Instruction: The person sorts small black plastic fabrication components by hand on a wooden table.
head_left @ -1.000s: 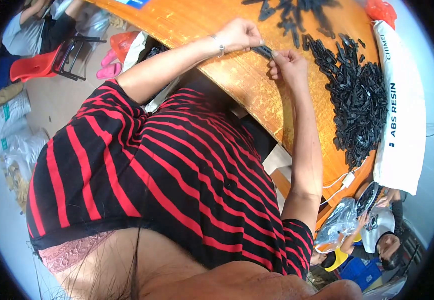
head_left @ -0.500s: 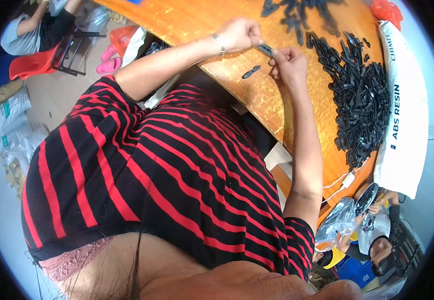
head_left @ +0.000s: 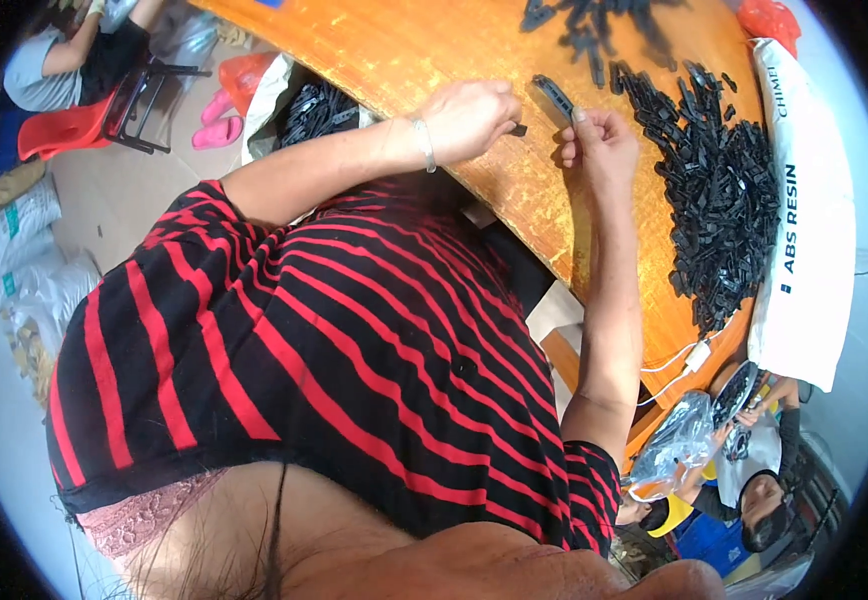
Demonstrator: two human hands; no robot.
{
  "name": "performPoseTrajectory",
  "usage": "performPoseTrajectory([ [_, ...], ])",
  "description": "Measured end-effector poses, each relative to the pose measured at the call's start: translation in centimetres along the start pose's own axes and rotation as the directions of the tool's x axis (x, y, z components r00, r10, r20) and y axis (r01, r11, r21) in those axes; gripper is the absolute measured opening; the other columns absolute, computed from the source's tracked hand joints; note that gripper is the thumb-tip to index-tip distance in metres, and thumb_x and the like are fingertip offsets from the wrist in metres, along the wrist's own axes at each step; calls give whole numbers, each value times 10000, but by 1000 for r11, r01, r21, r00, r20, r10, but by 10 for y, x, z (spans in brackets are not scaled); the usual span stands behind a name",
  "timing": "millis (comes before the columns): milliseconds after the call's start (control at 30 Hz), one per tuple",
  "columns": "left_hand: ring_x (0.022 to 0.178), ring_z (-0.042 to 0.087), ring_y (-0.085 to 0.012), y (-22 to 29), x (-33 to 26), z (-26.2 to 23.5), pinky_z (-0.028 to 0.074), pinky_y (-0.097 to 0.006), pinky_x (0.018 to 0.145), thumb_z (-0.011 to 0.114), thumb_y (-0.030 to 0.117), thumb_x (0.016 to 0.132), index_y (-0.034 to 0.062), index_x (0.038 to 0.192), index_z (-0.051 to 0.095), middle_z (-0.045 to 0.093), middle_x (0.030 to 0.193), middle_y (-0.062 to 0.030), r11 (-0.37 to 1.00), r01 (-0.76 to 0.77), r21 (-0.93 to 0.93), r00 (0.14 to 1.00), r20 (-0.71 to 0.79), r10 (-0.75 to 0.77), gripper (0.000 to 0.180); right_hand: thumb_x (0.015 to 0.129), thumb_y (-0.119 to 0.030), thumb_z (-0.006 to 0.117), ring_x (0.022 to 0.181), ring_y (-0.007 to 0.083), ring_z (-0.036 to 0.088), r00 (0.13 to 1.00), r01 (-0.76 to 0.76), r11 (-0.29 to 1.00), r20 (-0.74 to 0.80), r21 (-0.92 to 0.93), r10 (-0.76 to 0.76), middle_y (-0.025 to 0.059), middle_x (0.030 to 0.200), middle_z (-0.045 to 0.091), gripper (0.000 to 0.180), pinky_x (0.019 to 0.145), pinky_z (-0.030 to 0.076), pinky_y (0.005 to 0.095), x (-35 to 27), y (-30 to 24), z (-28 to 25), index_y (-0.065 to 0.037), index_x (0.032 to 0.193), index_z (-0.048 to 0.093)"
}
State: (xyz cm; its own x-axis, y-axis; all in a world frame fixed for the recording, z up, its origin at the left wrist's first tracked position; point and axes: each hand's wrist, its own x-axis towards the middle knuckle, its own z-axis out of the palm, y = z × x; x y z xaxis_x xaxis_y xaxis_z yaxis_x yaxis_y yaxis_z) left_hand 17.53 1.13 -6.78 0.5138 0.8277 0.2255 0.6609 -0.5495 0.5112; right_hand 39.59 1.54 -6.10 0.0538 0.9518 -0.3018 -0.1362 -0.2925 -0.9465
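My right hand (head_left: 604, 150) pinches one end of a narrow black plastic part (head_left: 554, 97) between thumb and fingers, its free end pointing up and left over the table. Just left of it, my left hand (head_left: 466, 120) is closed at the table's near edge. From under its fingertips pokes the end of a small black plastic piece (head_left: 520, 130); the rest is covered by the fingers. The two hands are apart. Both are above the worn orange wooden table (head_left: 514, 185).
A big heap of black plastic parts (head_left: 719, 200) lies right of my hands, beside a white printed sack (head_left: 809, 220). More parts (head_left: 604, 25) are scattered at the far side. An open bag of black parts (head_left: 319, 112) stands below the left edge. Co-workers (head_left: 764, 495) sit nearby.
My left hand has come away from the long part, moved nearer and closed over the small piece that lay on the table. My right hand has shifted slightly right, keeping the long part.
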Motion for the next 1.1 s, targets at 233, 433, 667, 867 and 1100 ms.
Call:
performPoseTrajectory([
  [233,901,649,-339,-48,55,-1,514,-436,784,747,217,862,83,935,717,645,915,-116,983,-168,-79,985,31,171,156,981,-107,652,479,110,566,1000,4,999,-18,-43,-5,77,698,652,124,418,450,243,-5,1,5,-8,952,584],
  [433,948,664,-165,-62,63,-2,535,-301,848,744,138,906,40,1145,671,689,970,-58,875,140,-464,988,118,-96,269,984,-114,649,492,109,570,1000,19,998,-20,-67,-20,77,708,658,136,435,464,245,2,0,9,8,962,594],
  [667,856,639,-84,-64,55,-14,534,-240,768,755,160,920,42,1129,683,693,929,-5,583,312,-750,949,271,-159,251,973,-106,665,490,117,557,988,-94,991,118,-93,104,71,698,642,145,432,459,256,15,-7,16,15,945,589],
  [867,770,633,-82,-68,51,10,538,-249,712,779,154,898,40,945,706,693,831,5,672,300,-677,949,142,-281,143,953,-121,698,494,118,573,983,-96,962,125,-257,132,73,698,647,174,429,472,260,28,-8,19,14,932,592],
  [1100,758,625,-90,-55,51,10,540,-271,721,792,116,870,28,889,695,694,819,-11,789,303,-534,945,63,-321,132,943,-126,715,477,122,583,987,-94,951,98,-296,128,77,702,653,192,398,462,267,31,-3,20,14,920,586],
])
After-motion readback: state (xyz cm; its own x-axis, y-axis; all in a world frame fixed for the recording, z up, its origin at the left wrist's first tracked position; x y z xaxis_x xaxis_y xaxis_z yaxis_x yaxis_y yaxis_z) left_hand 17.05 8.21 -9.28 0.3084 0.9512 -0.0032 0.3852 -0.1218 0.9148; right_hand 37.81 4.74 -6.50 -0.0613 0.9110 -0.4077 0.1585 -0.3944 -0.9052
